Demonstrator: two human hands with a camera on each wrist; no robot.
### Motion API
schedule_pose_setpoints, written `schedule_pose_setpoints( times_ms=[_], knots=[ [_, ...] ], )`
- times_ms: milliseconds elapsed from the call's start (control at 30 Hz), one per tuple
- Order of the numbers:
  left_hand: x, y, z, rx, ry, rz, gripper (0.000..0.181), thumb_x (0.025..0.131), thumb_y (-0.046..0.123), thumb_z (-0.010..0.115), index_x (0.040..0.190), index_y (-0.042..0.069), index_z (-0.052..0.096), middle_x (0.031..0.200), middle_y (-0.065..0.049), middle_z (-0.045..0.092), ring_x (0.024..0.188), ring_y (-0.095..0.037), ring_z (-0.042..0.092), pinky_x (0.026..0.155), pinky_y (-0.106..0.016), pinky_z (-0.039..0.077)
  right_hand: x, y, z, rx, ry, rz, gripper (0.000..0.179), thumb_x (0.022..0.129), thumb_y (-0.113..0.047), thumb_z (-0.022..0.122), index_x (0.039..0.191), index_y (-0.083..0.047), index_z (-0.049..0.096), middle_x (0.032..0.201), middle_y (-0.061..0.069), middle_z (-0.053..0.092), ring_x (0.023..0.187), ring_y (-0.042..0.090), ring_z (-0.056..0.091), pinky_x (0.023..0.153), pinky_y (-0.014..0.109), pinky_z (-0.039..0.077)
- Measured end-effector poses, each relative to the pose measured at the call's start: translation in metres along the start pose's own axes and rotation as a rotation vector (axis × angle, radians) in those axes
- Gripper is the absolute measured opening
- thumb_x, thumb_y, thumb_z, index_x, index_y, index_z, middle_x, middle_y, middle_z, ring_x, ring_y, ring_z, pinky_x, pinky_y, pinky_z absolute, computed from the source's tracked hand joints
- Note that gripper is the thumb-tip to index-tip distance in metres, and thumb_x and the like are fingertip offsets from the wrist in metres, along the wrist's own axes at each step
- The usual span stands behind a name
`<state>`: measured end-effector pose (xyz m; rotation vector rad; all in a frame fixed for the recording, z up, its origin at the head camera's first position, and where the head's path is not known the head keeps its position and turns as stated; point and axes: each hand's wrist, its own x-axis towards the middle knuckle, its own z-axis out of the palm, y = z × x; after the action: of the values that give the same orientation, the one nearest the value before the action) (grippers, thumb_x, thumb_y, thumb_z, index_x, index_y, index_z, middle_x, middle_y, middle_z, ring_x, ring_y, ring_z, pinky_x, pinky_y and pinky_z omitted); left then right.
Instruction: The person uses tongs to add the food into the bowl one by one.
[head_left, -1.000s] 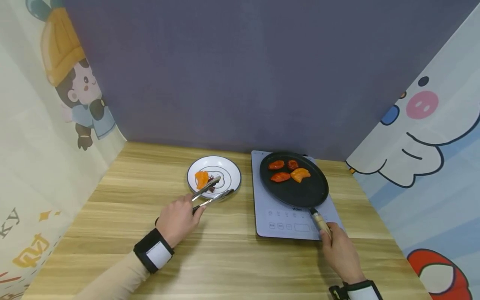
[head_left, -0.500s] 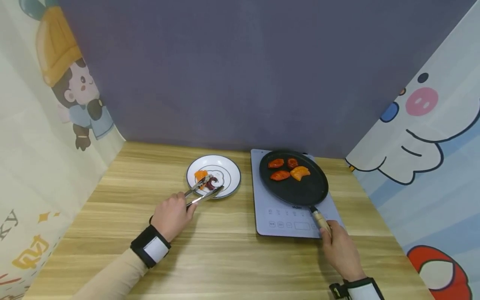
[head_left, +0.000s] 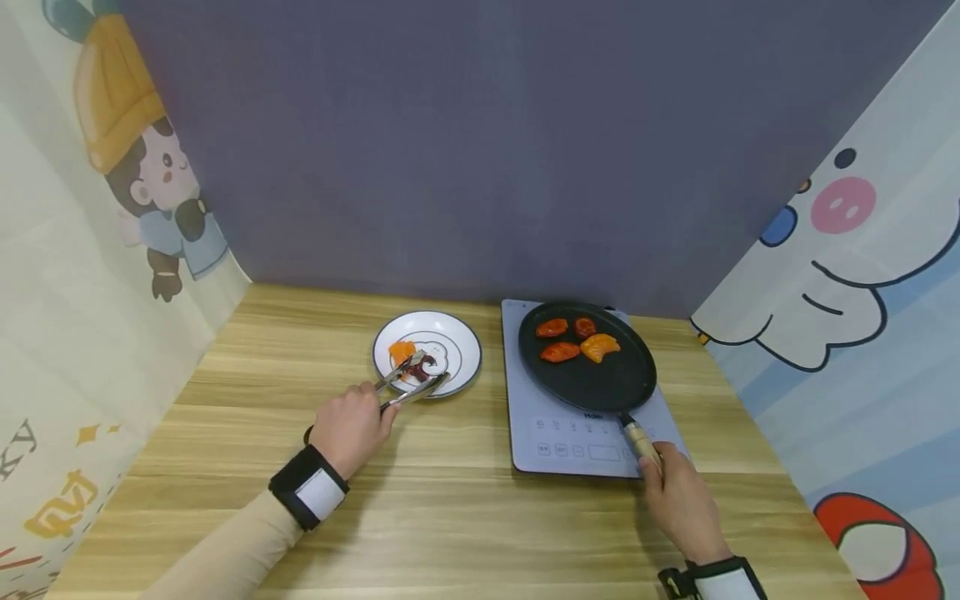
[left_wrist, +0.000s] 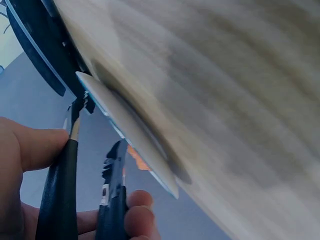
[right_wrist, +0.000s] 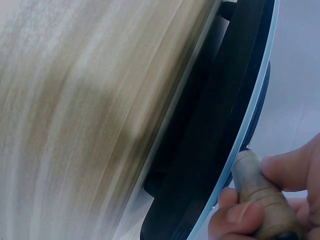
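Note:
My left hand (head_left: 348, 429) holds metal tongs (head_left: 420, 388) with dark grips, thumb on one arm and fingers on the other. The tongs' parted tips reach over a white plate (head_left: 463, 343) with a dark rim line. A dark red, curled food piece (head_left: 429, 362) lies between the tips; an orange piece (head_left: 402, 350) sits beside it, partly covered by the tongs. In the left wrist view the plate (left_wrist: 127, 122) appears edge-on. My right hand (head_left: 684, 502) grips the wooden handle (head_left: 642, 443) of a flat black pan (head_left: 600, 387).
The pan sits on a grey induction cooktop (head_left: 558, 458) with touch controls. Several red and orange food pieces (head_left: 598, 347) lie in it. A wood-grain table (head_left: 450, 517) carries everything. Behind stands a dark grey panel (head_left: 465, 150), with cartoon-printed curtains (head_left: 862, 275) at the sides.
My left hand has drawn back slightly toward the lower left, and the tongs' tips have shifted left, around the dark red piece. My right hand stays on the pan handle.

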<state>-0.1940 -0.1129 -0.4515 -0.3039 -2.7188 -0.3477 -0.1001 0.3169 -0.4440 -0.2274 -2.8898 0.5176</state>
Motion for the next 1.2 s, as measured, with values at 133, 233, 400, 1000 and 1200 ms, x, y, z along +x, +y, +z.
schedule_pose_setpoints(
  times_ms=[133,233,400,1000,1200],
  knots=[
    [0.003,0.003,-0.001,0.000,-0.002,0.003,0.042,0.082,0.035,0.073,0.070,-0.001,0.057,0.058,-0.011,0.049,0.046,-0.027,0.052,0.037,-0.041,0.039,0.000,0.000,-0.001,0.005,-0.017,0.007,0.029,0.097,-0.013,0.054,0.116,0.008,0.052,0.086,0.015,0.056,0.068,0.025,0.051,0.055,0.037,0.039],
    [0.004,0.005,-0.002,-0.004,-0.007,0.004,0.041,0.082,0.035,0.073,0.071,-0.002,0.058,0.059,-0.011,0.050,0.047,-0.028,0.053,0.038,-0.042,0.040,-0.001,0.000,-0.001,0.007,-0.025,0.015,0.029,0.097,-0.014,0.054,0.117,0.008,0.051,0.087,0.015,0.057,0.069,0.025,0.052,0.056,0.038,0.040],
    [0.004,0.007,0.000,0.000,-0.011,0.014,0.041,0.083,0.036,0.072,0.071,-0.001,0.058,0.059,-0.011,0.050,0.047,-0.029,0.053,0.039,-0.042,0.040,-0.001,0.000,-0.001,0.009,-0.036,0.024,0.029,0.097,-0.014,0.054,0.117,0.007,0.051,0.087,0.015,0.056,0.069,0.025,0.052,0.057,0.038,0.040],
    [0.013,0.010,0.002,-0.003,-0.057,0.008,0.040,0.085,0.036,0.069,0.071,-0.001,0.060,0.062,-0.011,0.053,0.053,-0.030,0.056,0.042,-0.044,0.044,0.000,0.000,0.000,0.000,-0.034,0.027,0.030,0.097,-0.013,0.054,0.117,0.008,0.051,0.085,0.014,0.055,0.067,0.023,0.050,0.054,0.035,0.038],
    [0.015,0.008,0.003,0.029,-0.066,-0.016,0.042,0.085,0.036,0.070,0.077,-0.004,0.062,0.064,-0.014,0.054,0.056,-0.033,0.059,0.044,-0.046,0.045,0.000,0.000,0.000,-0.001,-0.016,0.007,0.029,0.096,-0.013,0.054,0.116,0.008,0.051,0.084,0.013,0.055,0.066,0.022,0.050,0.053,0.034,0.037]
  ],
)
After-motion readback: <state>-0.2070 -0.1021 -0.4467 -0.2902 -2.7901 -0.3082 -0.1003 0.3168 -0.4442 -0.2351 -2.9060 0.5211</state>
